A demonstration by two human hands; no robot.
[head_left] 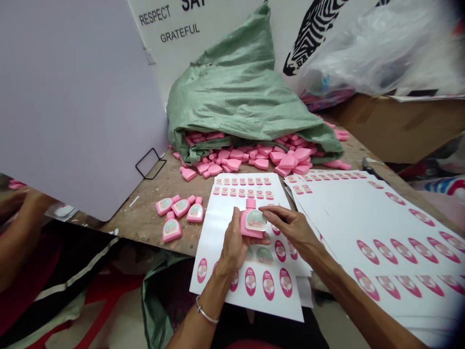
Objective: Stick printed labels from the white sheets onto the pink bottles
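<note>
My left hand (231, 245) is closed around a small pink plastic bottle (251, 205), held upright with its front towards me. A pale green label (255, 221) covers the bottle's front. At the label's right edge, the thumb and fingers of my right hand (288, 224) are pinched together on it. I cannot tell how much of the label is stuck down. Under both hands lies a white sticker sheet (220, 224) with pink oval and pale green stickers, partly hidden by my left hand. Several labelled pink bottles (172, 228) lie on the table to the left.
A green sack (232, 97) spills a heap of pink bottles (261, 157) at the back. More sticker sheets (337, 208) spread to the right. A grey-white panel (80, 97) stands at left, with another person's arm (25, 228) beyond it. A cardboard box (395, 126) sits back right.
</note>
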